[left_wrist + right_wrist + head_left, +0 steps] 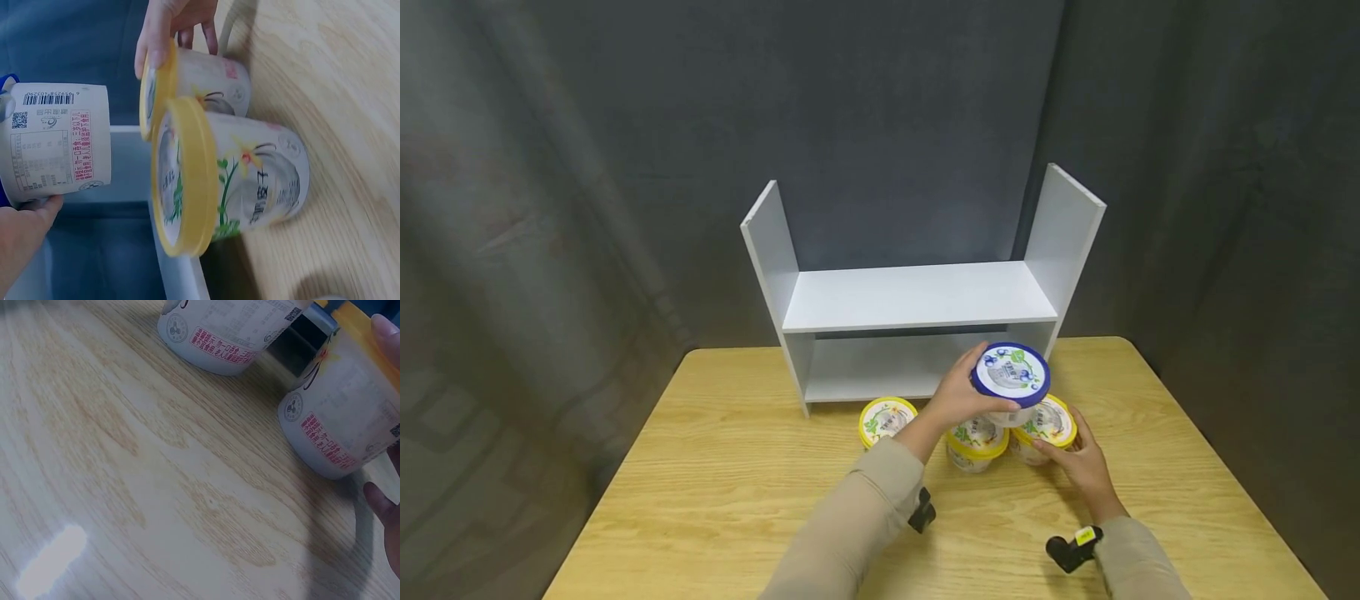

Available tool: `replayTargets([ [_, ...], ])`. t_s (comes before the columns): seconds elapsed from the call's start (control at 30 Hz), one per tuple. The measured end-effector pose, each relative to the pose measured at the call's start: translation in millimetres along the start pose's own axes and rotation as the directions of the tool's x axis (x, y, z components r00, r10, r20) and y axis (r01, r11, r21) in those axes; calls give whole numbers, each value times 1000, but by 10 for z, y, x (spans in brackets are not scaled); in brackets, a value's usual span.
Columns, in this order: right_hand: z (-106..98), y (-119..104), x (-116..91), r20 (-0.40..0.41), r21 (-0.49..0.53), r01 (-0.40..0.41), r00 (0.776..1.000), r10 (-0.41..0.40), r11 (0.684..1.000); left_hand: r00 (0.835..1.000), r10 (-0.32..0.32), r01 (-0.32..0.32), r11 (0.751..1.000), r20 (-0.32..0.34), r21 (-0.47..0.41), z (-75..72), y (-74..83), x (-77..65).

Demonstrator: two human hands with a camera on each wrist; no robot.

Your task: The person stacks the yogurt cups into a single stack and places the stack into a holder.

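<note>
A blue-lidded tub (1011, 373) with blueberries on its lid is raised above the table, and my left hand (957, 398) grips it around the side. Its barcode and printed label face the left wrist view, where the tub (62, 140) appears sideways. My right hand (1088, 467) holds the rightmost yellow-lidded tub (1051, 423), thumb on one side and fingers on the other. Close beside that stands a second yellow-lidded tub (973, 446), touched by neither hand. Farther left is a third yellow-lidded tub (883, 418), partly hidden by my left arm.
Behind the tubs stands a white two-level shelf (917, 298) with upright side panels. The wooden table (722, 467) extends to both sides. Dark grey curtains (917, 125) hang behind. A black wrist camera (1070, 550) sits at my right cuff.
</note>
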State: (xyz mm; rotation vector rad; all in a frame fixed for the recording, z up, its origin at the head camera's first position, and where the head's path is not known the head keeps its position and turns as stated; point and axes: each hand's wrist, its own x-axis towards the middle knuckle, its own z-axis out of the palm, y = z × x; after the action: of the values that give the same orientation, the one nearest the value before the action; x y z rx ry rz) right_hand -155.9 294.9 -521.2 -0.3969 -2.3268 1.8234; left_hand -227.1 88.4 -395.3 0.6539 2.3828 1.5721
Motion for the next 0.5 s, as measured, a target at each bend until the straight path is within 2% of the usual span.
replayTargets([
  [0.2,15,-187,-92,23,-6,-21,1000,21,1000,1000,4,-4,1000,17,14,184,15,112],
  [0.5,36,-139,-67,3,11,-23,1000,23,1000,1000,-14,13,999,19,41,383,43,181],
])
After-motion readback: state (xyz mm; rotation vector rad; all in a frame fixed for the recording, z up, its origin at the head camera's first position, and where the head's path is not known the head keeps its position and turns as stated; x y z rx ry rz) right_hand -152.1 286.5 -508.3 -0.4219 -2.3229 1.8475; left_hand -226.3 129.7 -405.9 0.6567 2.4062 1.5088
